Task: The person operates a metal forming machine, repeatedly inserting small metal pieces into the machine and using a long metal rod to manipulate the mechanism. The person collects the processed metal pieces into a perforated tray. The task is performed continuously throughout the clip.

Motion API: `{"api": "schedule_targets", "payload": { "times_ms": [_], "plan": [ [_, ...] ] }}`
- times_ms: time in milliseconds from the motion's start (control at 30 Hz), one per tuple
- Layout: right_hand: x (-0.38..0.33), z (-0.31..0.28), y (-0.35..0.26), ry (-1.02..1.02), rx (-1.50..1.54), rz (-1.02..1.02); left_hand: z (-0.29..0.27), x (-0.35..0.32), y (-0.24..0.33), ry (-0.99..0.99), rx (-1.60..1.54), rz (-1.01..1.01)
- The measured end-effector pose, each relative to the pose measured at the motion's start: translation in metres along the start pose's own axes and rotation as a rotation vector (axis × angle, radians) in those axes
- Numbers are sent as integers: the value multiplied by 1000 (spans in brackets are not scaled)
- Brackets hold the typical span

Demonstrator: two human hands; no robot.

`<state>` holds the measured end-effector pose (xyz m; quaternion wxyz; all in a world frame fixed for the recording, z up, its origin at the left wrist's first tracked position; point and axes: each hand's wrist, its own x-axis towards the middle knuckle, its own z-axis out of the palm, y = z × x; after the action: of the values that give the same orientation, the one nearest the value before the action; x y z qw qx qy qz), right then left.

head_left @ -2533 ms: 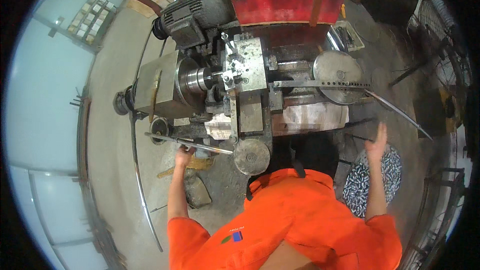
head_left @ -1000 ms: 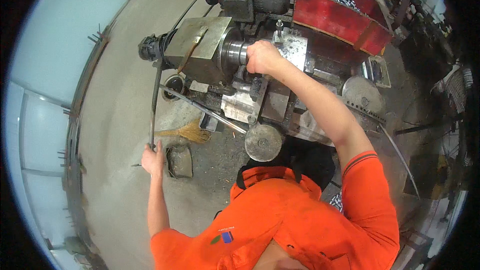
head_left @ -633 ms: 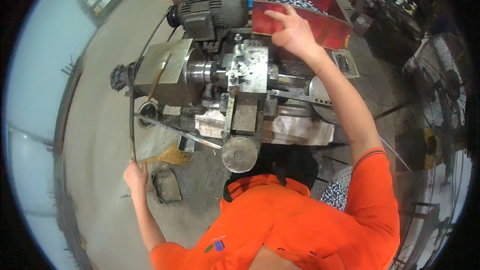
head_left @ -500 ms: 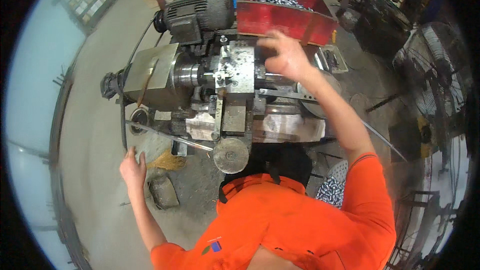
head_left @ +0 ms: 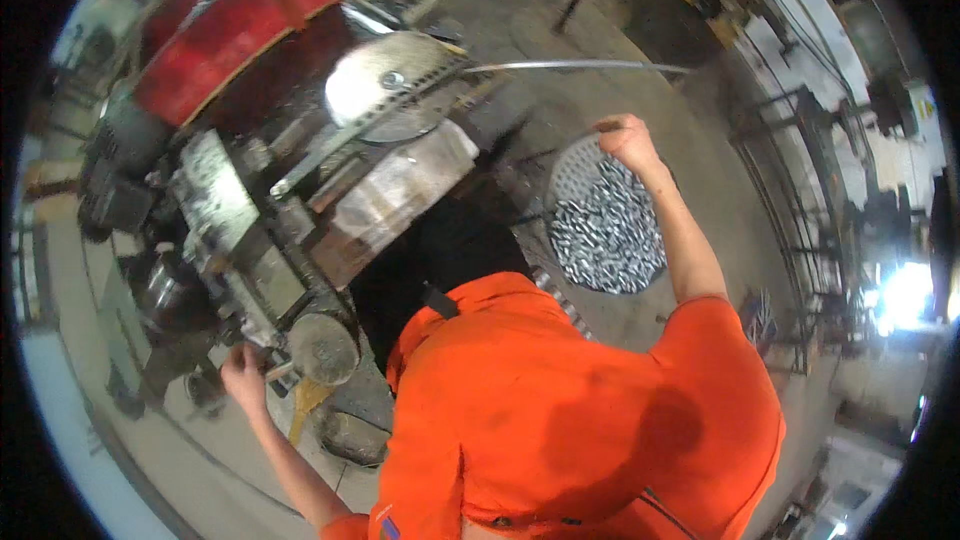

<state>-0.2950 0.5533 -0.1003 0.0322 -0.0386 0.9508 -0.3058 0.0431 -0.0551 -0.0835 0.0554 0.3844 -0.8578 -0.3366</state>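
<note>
My left hand point(head_left: 245, 378) is low at the left, slightly blurred, its fingers closed around a short visible stretch of metal lever rod point(head_left: 281, 371). That rod runs into a round metal hub point(head_left: 323, 349) at the machine's front. My right hand point(head_left: 629, 143) is held over the upper rim of a perforated round basket point(head_left: 573, 172). Its fingers are curled together, and whatever they may hold is hidden. Inside the basket lies a heap of small shiny metal cylinders point(head_left: 608, 236).
The machine's bright block point(head_left: 217, 188) and a metal disc with a perforated bar point(head_left: 392, 80) are at the left. Behind them stands a red bin point(head_left: 240, 35) of metal parts. A long rod point(head_left: 580, 65) juts right from the disc. Metal racks point(head_left: 800, 130) line the right side.
The view has swung right, bringing the basket toward the middle. My right hand has gone from beside the machine block to over the basket, its fingers now curled. My left hand is now at the lever.
</note>
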Motion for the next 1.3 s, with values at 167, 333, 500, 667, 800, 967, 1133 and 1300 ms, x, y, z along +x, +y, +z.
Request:
{"api": "schedule_targets", "payload": {
  "times_ms": [167,333,500,667,800,967,1133,1300],
  "plan": [
    [-65,-8,94,86,-253,144,2,12,-38,76,-16,104],
    [-61,35,121,-40,-368,97,2,8,-25,88,8,39],
    [-38,54,105,-210,-596,310,-1,2,-17,82,38,72],
    [-38,54,125,-354,-726,111,5,2,-24,170,16,90],
    [-44,61,145,-341,-790,-72,4,4,-41,151,-25,57],
    [-33,69,123,-499,-889,6,1,4,-25,137,42,13],
    [-29,68,103,-437,-815,156,8,5,-36,217,-82,31],
    [-27,67,99,-258,-363,-64,2,7,-29,56,-79,42]
  ]
}}
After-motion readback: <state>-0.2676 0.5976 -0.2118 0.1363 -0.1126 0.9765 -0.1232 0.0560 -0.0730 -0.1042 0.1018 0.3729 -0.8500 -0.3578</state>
